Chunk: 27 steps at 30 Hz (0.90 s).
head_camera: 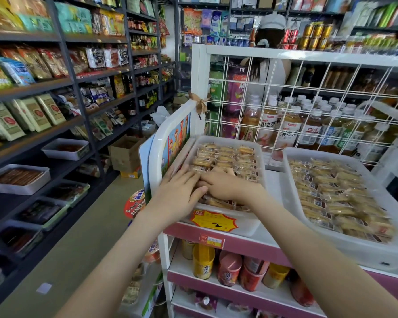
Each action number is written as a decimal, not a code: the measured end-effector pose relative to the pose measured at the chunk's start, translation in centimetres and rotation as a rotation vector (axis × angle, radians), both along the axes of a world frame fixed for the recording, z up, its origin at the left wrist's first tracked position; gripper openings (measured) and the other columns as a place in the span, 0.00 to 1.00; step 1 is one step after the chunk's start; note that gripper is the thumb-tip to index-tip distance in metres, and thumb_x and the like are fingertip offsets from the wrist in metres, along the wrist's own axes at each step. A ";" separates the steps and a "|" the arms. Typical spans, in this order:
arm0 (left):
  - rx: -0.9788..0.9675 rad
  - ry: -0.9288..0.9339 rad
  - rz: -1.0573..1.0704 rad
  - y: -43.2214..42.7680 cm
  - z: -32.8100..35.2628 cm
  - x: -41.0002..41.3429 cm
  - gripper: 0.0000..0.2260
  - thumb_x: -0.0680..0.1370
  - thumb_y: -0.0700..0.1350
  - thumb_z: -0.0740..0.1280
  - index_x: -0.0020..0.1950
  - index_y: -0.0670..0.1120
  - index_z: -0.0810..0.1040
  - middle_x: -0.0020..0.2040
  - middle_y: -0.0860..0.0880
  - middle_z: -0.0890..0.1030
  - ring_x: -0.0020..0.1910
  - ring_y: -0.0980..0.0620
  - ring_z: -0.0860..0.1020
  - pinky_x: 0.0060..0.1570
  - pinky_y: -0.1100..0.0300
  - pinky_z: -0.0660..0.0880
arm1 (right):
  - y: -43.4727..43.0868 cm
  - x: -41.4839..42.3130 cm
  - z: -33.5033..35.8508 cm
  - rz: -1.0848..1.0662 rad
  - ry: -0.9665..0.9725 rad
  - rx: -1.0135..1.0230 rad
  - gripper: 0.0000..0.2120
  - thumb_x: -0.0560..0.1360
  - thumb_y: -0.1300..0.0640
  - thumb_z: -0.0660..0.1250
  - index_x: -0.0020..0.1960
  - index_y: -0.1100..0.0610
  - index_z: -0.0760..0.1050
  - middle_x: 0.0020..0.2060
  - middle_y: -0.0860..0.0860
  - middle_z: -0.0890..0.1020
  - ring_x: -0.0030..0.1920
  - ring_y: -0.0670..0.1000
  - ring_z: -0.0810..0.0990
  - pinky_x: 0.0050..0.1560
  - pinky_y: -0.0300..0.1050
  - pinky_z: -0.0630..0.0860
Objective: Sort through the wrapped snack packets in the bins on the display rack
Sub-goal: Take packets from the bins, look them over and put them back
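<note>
Left grip (pixel 179 193) lies flat on packets (pixel 225 157) in left bin (pixel 246 226) on the rack (pixel 199 72), fingers straight. Right grip (pixel 228 187) is just beside it in the same bin, fingertips against left grip. It is blurred, so I can't tell if it pinches a packet. Right bin (pixel 288 173) is also full. Yellow price tag (pixel 213 220) on left bin front. Bottles (pixel 290 127) behind rack.

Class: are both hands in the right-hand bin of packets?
No, the left hand and right hand are both on packets in the left bin, not the right bin.
</note>
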<state>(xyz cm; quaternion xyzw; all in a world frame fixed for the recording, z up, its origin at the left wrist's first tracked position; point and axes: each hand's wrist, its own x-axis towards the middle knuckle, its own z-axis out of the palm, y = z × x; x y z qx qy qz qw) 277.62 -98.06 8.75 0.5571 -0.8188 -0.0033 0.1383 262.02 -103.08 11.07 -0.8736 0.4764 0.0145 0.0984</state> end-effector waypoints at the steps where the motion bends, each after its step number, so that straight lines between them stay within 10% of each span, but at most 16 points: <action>1: 0.018 -0.012 0.001 -0.2 -0.1 0.0 0.36 0.76 0.65 0.36 0.79 0.49 0.56 0.78 0.52 0.59 0.78 0.56 0.49 0.73 0.57 0.37 | -0.1 -0.3 0.2 0.020 -0.046 0.041 0.14 0.82 0.54 0.51 0.56 0.55 0.74 0.53 0.54 0.79 0.57 0.55 0.72 0.60 0.53 0.63; 7: -0.070 0.027 0.018 -0.3 -0.8 -0.1 0.39 0.74 0.64 0.33 0.75 0.50 0.65 0.74 0.51 0.68 0.76 0.53 0.59 0.73 0.56 0.54 | -1.4 -2.3 1.4 -0.098 -0.379 -0.132 0.14 0.81 0.58 0.59 0.65 0.58 0.75 0.62 0.53 0.77 0.63 0.52 0.71 0.59 0.38 0.62; 27: -0.250 0.093 0.035 -0.1 -1.8 -0.3 0.21 0.80 0.53 0.52 0.59 0.47 0.81 0.56 0.47 0.83 0.59 0.46 0.79 0.57 0.50 0.75 | -5.6 0.3 0.2 -0.085 -0.166 0.030 0.18 0.75 0.42 0.63 0.61 0.49 0.78 0.57 0.47 0.82 0.60 0.50 0.76 0.66 0.58 0.65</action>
